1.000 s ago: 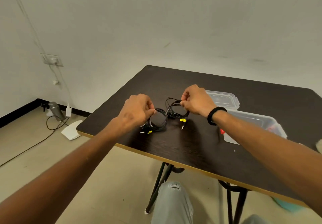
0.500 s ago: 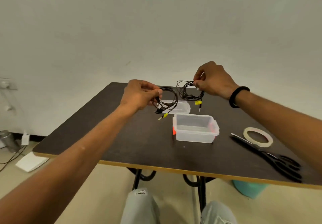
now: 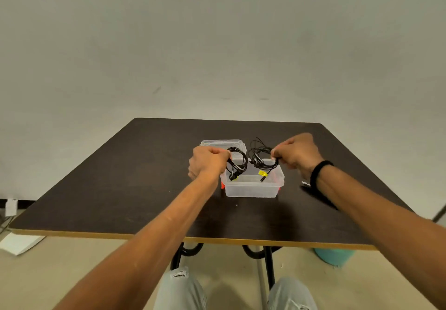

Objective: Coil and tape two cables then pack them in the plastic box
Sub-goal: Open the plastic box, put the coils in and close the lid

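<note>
Head view: I hold a coiled black cable in each fist over the clear plastic box (image 3: 252,186) on the dark table (image 3: 120,189). My left hand (image 3: 208,162) is clamped on the left coil (image 3: 237,162), my right hand (image 3: 297,154) on the right coil (image 3: 263,159), and the two hands are apart with the coils between them. Yellow-tagged plug ends (image 3: 262,173) dangle into the box. The box lid (image 3: 223,143) lies just beyond my left knuckles, partly hidden. Tape on the coils is too small to make out. My right forearm, with its black wristband (image 3: 319,172), covers most of a dark object (image 3: 306,185) on the table.
</note>
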{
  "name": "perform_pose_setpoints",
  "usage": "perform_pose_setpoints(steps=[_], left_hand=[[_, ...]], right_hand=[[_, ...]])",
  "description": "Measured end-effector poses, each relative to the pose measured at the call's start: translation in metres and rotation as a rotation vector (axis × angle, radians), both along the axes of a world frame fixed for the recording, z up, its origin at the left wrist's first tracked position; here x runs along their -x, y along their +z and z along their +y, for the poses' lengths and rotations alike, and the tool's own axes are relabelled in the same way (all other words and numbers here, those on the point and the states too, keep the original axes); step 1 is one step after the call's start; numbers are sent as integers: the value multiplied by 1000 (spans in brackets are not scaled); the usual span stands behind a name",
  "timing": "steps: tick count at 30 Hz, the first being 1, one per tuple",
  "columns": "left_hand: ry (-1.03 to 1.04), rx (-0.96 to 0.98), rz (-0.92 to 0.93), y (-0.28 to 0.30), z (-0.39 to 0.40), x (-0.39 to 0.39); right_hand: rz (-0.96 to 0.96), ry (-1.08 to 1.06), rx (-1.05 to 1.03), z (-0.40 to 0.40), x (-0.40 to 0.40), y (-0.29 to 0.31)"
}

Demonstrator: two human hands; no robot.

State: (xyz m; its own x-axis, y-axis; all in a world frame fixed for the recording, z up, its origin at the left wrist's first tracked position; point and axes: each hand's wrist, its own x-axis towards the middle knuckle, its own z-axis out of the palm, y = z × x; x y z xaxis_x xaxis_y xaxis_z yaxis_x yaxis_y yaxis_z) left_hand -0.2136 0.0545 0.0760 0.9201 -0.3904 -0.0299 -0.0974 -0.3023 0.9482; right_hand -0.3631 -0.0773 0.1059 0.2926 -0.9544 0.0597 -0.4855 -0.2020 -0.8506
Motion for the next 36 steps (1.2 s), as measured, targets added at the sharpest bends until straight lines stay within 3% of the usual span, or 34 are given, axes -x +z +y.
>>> perform_pose_setpoints(steps=[4,7,10,14,17,20,24,26,31,36], left_hand=[[8,-88,-145,-11,-1,2],[-23,-139,-302,-19,-3,1],[-75,-299,-507,-21,-6,5],[-174,-501,-643,-23,-9,-2],[-251,-631,-736,-18,-11,-7],[-274,-618,-839,-4,-9,-13],[-267,-282,-642,15,-4,-39],[-237,-234,-494,13,-12,-66],[-186,-516,-275,-14,-38,-119],[-204,-556,-273,-21,-56,-128]], right_hand=[[57,31,40,4,1,-24],[219,69,169,4,-3,-31],[372,135,350,10,-8,-33],[615,179,553,12,-12,-38],[783,228,496,8,-15,-35],[687,259,391,-1,-22,-22],[543,285,349,-21,-40,3],[484,302,322,-32,-55,10],[472,307,159,-70,-109,-10],[391,276,-69,-91,-141,-34]])
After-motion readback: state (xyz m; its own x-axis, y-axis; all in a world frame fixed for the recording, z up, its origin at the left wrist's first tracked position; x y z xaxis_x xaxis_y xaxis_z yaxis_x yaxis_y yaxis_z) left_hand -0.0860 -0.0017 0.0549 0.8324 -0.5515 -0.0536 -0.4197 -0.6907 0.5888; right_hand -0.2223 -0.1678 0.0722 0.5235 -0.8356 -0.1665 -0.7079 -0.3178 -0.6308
